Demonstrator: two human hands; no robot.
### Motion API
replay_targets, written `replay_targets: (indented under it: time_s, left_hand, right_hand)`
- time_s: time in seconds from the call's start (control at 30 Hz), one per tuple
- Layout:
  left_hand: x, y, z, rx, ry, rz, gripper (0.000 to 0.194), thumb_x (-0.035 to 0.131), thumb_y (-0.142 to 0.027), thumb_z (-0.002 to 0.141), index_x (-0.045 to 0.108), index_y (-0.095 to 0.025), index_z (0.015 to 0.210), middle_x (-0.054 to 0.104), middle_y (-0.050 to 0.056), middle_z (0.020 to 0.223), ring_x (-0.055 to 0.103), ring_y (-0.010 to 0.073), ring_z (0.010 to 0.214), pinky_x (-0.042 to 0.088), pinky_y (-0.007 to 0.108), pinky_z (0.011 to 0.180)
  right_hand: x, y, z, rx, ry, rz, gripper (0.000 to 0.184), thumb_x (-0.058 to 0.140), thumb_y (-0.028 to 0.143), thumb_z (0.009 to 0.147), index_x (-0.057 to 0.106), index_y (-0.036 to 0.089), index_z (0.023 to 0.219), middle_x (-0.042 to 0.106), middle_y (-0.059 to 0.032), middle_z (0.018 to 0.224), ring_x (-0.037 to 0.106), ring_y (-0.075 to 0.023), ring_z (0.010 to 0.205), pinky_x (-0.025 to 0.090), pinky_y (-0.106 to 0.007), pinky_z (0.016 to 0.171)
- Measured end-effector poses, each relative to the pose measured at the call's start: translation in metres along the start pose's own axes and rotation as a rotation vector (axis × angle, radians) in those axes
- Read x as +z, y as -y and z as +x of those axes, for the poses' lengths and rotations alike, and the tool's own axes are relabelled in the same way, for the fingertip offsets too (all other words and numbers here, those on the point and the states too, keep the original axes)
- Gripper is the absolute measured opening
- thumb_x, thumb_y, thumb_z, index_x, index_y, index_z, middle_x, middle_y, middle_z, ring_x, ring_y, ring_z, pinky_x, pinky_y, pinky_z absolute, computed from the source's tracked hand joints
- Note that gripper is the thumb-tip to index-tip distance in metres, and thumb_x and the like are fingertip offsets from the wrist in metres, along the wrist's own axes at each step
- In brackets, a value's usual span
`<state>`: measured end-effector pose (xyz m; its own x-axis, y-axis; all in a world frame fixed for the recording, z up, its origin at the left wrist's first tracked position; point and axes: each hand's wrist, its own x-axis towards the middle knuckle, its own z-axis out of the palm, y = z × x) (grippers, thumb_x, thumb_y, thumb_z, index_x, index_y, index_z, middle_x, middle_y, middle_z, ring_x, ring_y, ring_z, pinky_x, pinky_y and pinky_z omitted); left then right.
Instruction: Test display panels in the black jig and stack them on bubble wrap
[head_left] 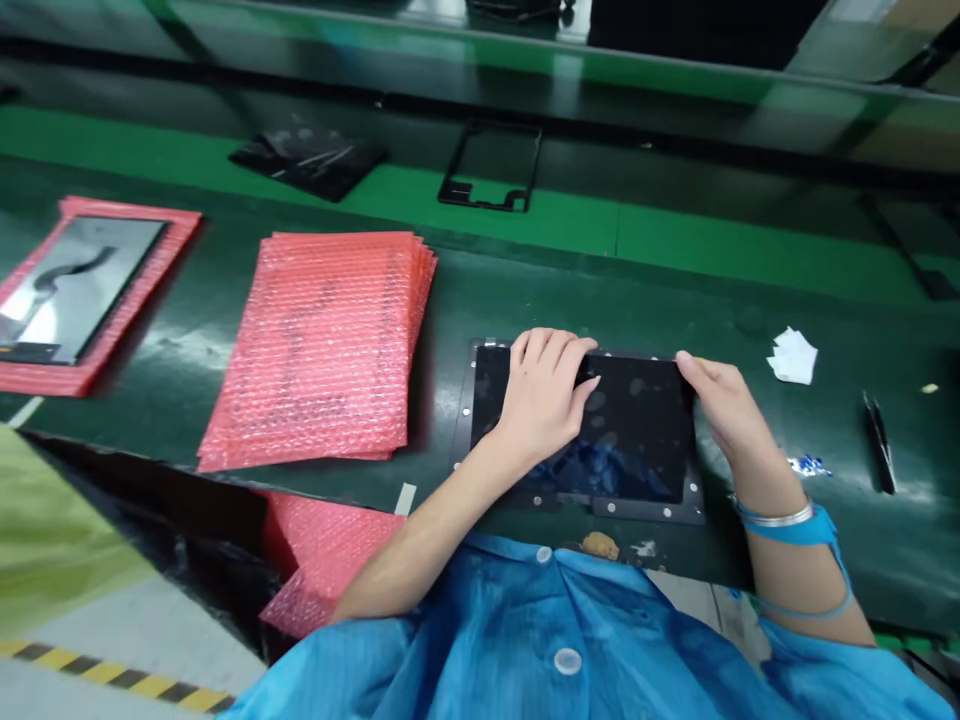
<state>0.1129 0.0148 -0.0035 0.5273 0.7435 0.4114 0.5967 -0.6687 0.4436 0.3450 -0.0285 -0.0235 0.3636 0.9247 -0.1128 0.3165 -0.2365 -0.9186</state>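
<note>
A glossy black screen panel (637,430) lies in a flat black fixture plate (686,512) with silver studs along its edges, on the dark green bench right in front of me. My left hand (544,395) rests palm down on the panel's upper left part, fingers together and bent at the top edge. My right hand (716,400) grips the panel's upper right corner with curled fingers. A blue strap and a silver bangle circle my right wrist.
A stack of pink bubble bags (322,345) lies left of the fixture, and another bag with a dark panel on it (79,290) lies at far left. More pink bags (315,565) sit below the bench. Black tweezers (879,440) and white paper scraps (793,357) lie at right. A black frame (491,165) rests on the belt.
</note>
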Motion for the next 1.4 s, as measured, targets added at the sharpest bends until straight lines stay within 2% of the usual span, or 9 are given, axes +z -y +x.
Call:
replay_targets:
  time_s: [0.17, 0.3, 0.47, 0.7, 0.83, 1.0, 1.1, 1.27, 1.4]
  left_hand:
    - [-0.021, 0.026, -0.022, -0.322, -0.420, -0.313, 0.026, 0.052, -0.032, 0.098, 0.063, -0.018, 0.116, 0.066, 0.010, 0.119, 0.057, 0.0226, 0.115, 0.040, 0.038, 0.105]
    - [-0.021, 0.046, -0.032, -0.724, -0.365, -0.849, 0.037, 0.060, -0.052, 0.091, 0.066, -0.017, 0.080, 0.065, 0.004, 0.078, 0.061, 0.0189, 0.077, 0.049, 0.029, 0.073]
    - [-0.021, 0.047, -0.030, -0.744, -0.453, -1.017, 0.050, 0.078, -0.053, 0.076, 0.051, -0.017, 0.055, 0.046, -0.002, 0.054, 0.044, 0.0109, 0.053, 0.037, 0.022, 0.052]
    - [-0.034, 0.060, -0.013, -0.791, -0.727, -1.037, 0.032, 0.077, -0.042, 0.078, 0.063, -0.016, 0.063, 0.058, -0.001, 0.059, 0.056, 0.0116, 0.059, 0.047, 0.022, 0.061]
    - [-0.040, 0.053, -0.018, -0.797, -0.584, -1.153, 0.035, 0.080, -0.048, 0.074, 0.065, -0.016, 0.074, 0.065, 0.002, 0.067, 0.065, 0.0155, 0.067, 0.051, 0.023, 0.060]
    - [-0.050, 0.027, -0.041, -0.840, -0.031, -1.257, 0.038, 0.083, -0.044, 0.072, 0.064, -0.014, 0.087, 0.073, 0.009, 0.076, 0.071, 0.0214, 0.066, 0.049, 0.023, 0.050]
    - [-0.055, 0.024, -0.038, -0.792, -0.024, -1.272, 0.032, 0.079, -0.038, 0.075, 0.060, -0.013, 0.081, 0.075, 0.014, 0.077, 0.073, 0.0230, 0.067, 0.050, 0.023, 0.050]
    - [-0.060, 0.041, 0.012, -0.768, -0.002, -1.232, 0.020, 0.066, -0.023, 0.085, 0.051, -0.014, 0.076, 0.075, 0.017, 0.081, 0.075, 0.0225, 0.070, 0.053, 0.022, 0.053]
    - [-0.053, 0.071, 0.079, -0.782, 0.084, -0.956, 0.019, 0.051, -0.015, 0.095, 0.046, -0.015, 0.077, 0.075, 0.019, 0.090, 0.075, 0.0212, 0.076, 0.058, 0.027, 0.066]
  right_hand:
    - [0.007, 0.011, -0.009, 0.129, 0.002, 0.292, 0.058, 0.078, 0.075, 0.053, 0.056, 0.022, 0.054, 0.056, -0.0010, 0.054, 0.057, -0.0191, 0.058, 0.049, -0.033, 0.055]
    - [0.009, 0.013, -0.010, 0.104, -0.052, 0.310, 0.054, 0.081, 0.070, 0.054, 0.057, 0.023, 0.055, 0.057, -0.0007, 0.057, 0.059, -0.0196, 0.063, 0.052, -0.034, 0.057]
    - [0.008, 0.015, -0.013, 0.074, -0.025, 0.330, 0.050, 0.078, 0.070, 0.061, 0.064, 0.022, 0.066, 0.068, -0.0028, 0.069, 0.066, -0.0214, 0.073, 0.057, -0.034, 0.066]
    - [0.005, 0.015, -0.036, 0.069, 0.261, 0.296, 0.044, 0.082, 0.061, 0.064, 0.072, 0.021, 0.081, 0.075, -0.0047, 0.086, 0.070, -0.0211, 0.082, 0.058, -0.037, 0.083]
    - [0.006, 0.016, -0.032, 0.118, 0.107, 0.407, 0.044, 0.085, 0.058, 0.058, 0.070, 0.020, 0.074, 0.069, -0.0019, 0.069, 0.064, -0.0168, 0.061, 0.056, -0.030, 0.056]
    - [0.001, 0.021, -0.008, 0.137, 0.041, 0.444, 0.049, 0.087, 0.059, 0.052, 0.066, 0.019, 0.069, 0.064, -0.0009, 0.062, 0.056, -0.0138, 0.050, 0.047, -0.026, 0.040]
    - [-0.001, 0.025, 0.011, 0.136, 0.055, 0.455, 0.052, 0.089, 0.057, 0.049, 0.067, 0.018, 0.075, 0.066, -0.0018, 0.069, 0.058, -0.0139, 0.055, 0.050, -0.025, 0.042]
    - [0.001, 0.038, 0.063, 0.115, 0.022, 0.490, 0.052, 0.090, 0.052, 0.050, 0.064, 0.018, 0.078, 0.064, -0.0002, 0.069, 0.060, -0.0135, 0.056, 0.049, -0.023, 0.041]
    - [0.006, 0.050, 0.115, 0.093, -0.069, 0.518, 0.033, 0.081, 0.039, 0.072, 0.057, 0.018, 0.077, 0.061, 0.0014, 0.068, 0.061, -0.0115, 0.056, 0.050, -0.020, 0.045]
